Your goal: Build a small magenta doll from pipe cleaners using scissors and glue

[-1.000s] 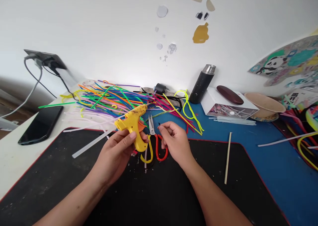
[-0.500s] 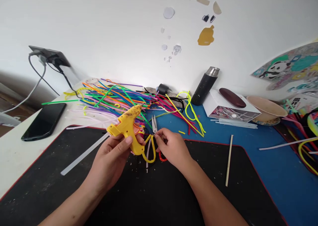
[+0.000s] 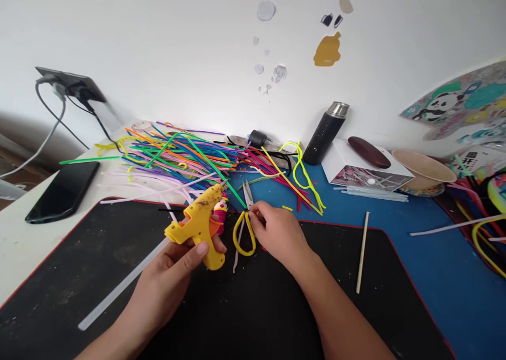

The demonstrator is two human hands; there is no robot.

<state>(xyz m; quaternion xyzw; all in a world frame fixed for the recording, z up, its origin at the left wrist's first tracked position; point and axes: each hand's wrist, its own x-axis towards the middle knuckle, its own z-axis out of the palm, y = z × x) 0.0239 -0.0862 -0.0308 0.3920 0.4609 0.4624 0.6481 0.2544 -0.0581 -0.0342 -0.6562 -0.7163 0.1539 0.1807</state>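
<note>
My left hand [image 3: 174, 273] is closed around a yellow hot glue gun [image 3: 202, 220], whose nozzle points up and away. A long translucent glue stick [image 3: 118, 289] sticks out of its back end. My right hand [image 3: 279, 231] pinches the top of a fuzzy yellow pipe cleaner loop [image 3: 253, 244], its fingertips partly hidden. Just beyond those fingers lie scissors [image 3: 247, 195], blades pointing away, with most of the handle covered by my hand. Behind the gun shows a small pink figure [image 3: 220, 220]; whether my left fingers touch it I cannot tell.
Colourful pipe cleaners [image 3: 177, 154] are heaped behind the black mat [image 3: 253, 318]. A phone [image 3: 65, 191] lies left. To the right are a wooden stick [image 3: 362, 252], a black bottle [image 3: 324, 136], a white box [image 3: 340, 159] and a bowl [image 3: 422, 167].
The glue gun has come lower and nearer in my left hand. The yellow loop has shifted slightly right with my right hand. The camera view has moved a little.
</note>
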